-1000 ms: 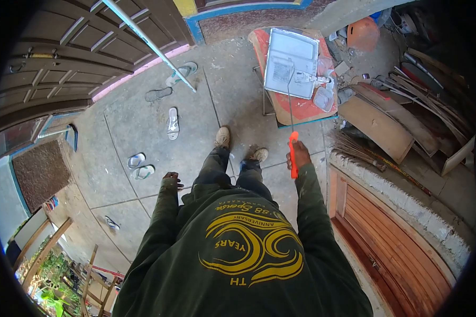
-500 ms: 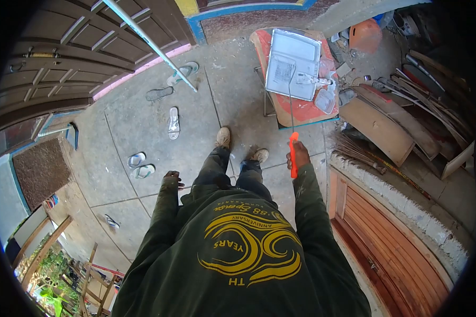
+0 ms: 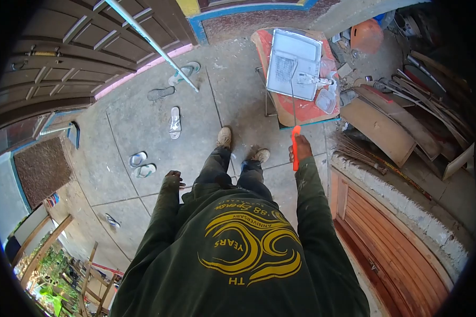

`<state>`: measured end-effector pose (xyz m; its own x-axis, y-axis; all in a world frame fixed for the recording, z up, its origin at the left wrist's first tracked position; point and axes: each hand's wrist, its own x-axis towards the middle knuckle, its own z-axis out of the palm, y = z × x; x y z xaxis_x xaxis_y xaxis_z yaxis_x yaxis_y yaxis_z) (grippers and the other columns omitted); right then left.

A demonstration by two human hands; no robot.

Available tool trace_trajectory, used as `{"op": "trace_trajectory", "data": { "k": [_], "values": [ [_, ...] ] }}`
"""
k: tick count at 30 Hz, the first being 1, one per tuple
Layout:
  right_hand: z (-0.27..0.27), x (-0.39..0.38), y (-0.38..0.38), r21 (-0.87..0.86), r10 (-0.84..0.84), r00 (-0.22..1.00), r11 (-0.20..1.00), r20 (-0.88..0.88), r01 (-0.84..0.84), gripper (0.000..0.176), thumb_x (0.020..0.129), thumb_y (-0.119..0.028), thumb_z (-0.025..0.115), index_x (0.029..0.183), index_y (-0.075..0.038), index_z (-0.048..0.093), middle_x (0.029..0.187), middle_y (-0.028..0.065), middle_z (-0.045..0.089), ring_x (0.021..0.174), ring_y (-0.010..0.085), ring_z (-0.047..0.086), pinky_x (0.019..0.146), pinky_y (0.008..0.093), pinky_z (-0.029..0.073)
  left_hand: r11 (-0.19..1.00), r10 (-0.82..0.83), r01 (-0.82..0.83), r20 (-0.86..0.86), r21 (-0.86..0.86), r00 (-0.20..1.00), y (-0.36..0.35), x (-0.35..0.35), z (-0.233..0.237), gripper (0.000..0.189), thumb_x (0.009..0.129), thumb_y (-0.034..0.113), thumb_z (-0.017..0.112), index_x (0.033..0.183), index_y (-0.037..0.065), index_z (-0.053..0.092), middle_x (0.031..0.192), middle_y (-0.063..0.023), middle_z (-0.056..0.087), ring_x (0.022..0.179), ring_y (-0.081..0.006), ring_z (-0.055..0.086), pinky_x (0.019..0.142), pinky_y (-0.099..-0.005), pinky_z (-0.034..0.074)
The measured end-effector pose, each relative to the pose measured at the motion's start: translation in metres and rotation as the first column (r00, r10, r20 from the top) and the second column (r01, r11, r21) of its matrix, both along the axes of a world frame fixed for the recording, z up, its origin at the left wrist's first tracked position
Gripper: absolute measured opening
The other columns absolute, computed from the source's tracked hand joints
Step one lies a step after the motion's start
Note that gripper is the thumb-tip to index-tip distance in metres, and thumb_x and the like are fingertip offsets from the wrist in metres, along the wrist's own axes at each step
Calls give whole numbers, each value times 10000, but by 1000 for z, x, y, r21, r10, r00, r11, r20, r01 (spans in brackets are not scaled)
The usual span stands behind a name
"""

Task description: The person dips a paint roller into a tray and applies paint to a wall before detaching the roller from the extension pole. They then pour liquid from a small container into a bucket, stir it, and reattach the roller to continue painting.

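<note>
White-smeared tray [image 3: 303, 46] on red table [image 3: 305, 112], brush [image 3: 323, 81] across rim. Tub [image 3: 326, 101] beside, contents unclear. Right hand [image 3: 302, 148] grips orange-handled rod [image 3: 295, 146], tip indistinct in tray. Left hand [image 3: 173, 177] half-curled, palm hidden.

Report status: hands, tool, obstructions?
Right hand gripping orange-handled metal-rod tool, rod extending over white-coated rectangular tray. Left hand apparently empty. White-smeared paintbrush close beside rod; no clear obstruction.

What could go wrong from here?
The right hand grips the orange handle, whose rod reaches over the tray near the edge of the table; catching it might shift the tray. The brush lying over the tray's rim could get knocked off. Sandals on the floor might trip someone.
</note>
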<state>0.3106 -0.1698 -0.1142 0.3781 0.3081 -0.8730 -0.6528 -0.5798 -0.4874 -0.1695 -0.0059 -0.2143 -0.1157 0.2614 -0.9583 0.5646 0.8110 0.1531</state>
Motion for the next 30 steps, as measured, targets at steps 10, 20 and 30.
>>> {"op": "trace_trajectory", "data": {
  "k": [10,20,30],
  "values": [
    [94,-62,-72,-34,85,994,996,75,-82,274,921,-354,442,1071,-126,412,549,42,456,338,129,402,301,263,330,984,158,-163,61,76,985,0,-3,-10,193,893,241,500,1069,164,485,914,-133,590,616,-291,632,493,-449,495],
    [73,-47,-65,-123,176,983,978,45,-169,306,920,-357,448,1072,-96,401,551,61,468,349,155,425,313,301,356,992,123,-123,23,13,992,-16,-7,-15,222,899,265,511,1079,139,476,948,-147,577,674,-298,631,506,-448,501],
    [62,-17,-19,-14,112,988,994,110,-111,298,908,-379,470,1046,-120,415,571,49,460,366,139,422,323,286,352,990,127,-130,52,59,990,-3,1,-13,206,889,272,521,1051,148,492,897,-127,574,650,-289,628,501,-439,495]
  ]
}}
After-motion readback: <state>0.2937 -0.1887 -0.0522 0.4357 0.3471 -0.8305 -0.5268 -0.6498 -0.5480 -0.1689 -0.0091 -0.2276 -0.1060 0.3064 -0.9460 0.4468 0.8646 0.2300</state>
